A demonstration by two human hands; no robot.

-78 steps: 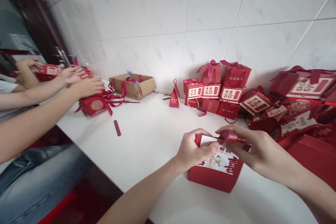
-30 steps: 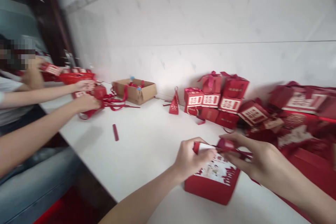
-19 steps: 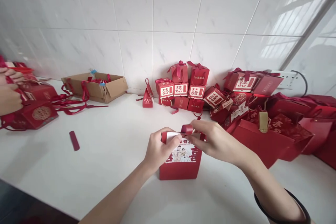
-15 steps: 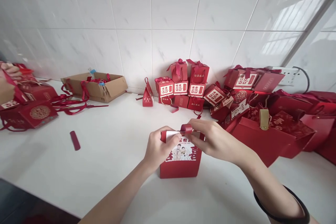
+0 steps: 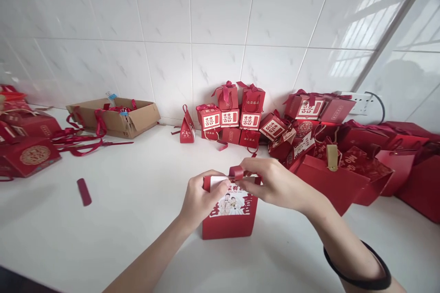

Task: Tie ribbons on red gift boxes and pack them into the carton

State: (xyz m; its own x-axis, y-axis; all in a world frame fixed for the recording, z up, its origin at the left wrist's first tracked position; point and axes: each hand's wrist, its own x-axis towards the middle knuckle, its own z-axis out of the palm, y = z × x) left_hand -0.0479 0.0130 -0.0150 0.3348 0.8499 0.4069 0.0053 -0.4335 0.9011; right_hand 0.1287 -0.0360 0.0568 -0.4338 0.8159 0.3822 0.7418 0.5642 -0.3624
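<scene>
A red gift box (image 5: 228,226) with a printed couple and a white panel stands upright on the white table in front of me. My left hand (image 5: 206,194) grips its upper left edge, thumb on the front and fingers behind. A short dark red strap (image 5: 236,172) curls up in a loop at the top middle of the box. At the top right, my right hand (image 5: 270,181) is closed with its fingertips at this strap, pinching it against the box's top edge. The fingers behind the box are hidden.
A loose red strip (image 5: 84,192) lies on the table at left. Behind it stands a cardboard box (image 5: 137,116) with red ribbons. Small gift boxes (image 5: 229,118) are stacked by the tiled wall. Larger red bags (image 5: 330,187) crowd the right, near a power strip (image 5: 359,102).
The view has turned slightly right, so everything sits further left in it. Another person's hand at the far left is out of view. My hands keep nearly the same hold.
</scene>
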